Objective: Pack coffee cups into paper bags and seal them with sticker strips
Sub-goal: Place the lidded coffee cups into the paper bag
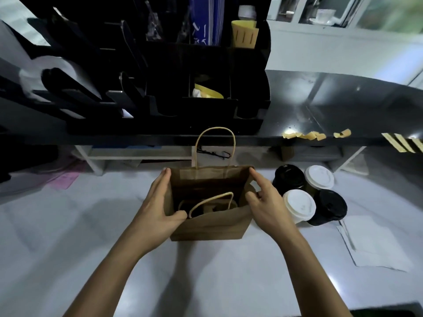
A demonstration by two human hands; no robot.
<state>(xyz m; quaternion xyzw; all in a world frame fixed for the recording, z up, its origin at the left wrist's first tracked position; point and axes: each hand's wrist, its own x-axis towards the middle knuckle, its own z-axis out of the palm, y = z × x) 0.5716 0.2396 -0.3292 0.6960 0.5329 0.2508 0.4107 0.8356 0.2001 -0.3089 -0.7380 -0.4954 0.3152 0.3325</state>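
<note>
A brown paper bag (210, 225) stands open on the white counter (68, 225), one twine handle upright at the back and the other drooping into the mouth. My left hand (158, 207) holds the bag's left side, fingers along the wall and thumb on the near rim. My right hand (265, 200) holds the right side, index finger at the far corner. Right of the bag stand several lidded coffee cups: black lids (289, 176) (329, 207) and white lids (319, 177) (298, 205). The inside of the bag is dark; something brown lies at the bottom.
Torn tan sticker strips (304, 135) and yellow strips (402, 143) hang from the edge of the raised black counter (343, 99). A black organiser rack (160, 88) fills the back left. White paper sheets (375, 243) lie near the cups on the right.
</note>
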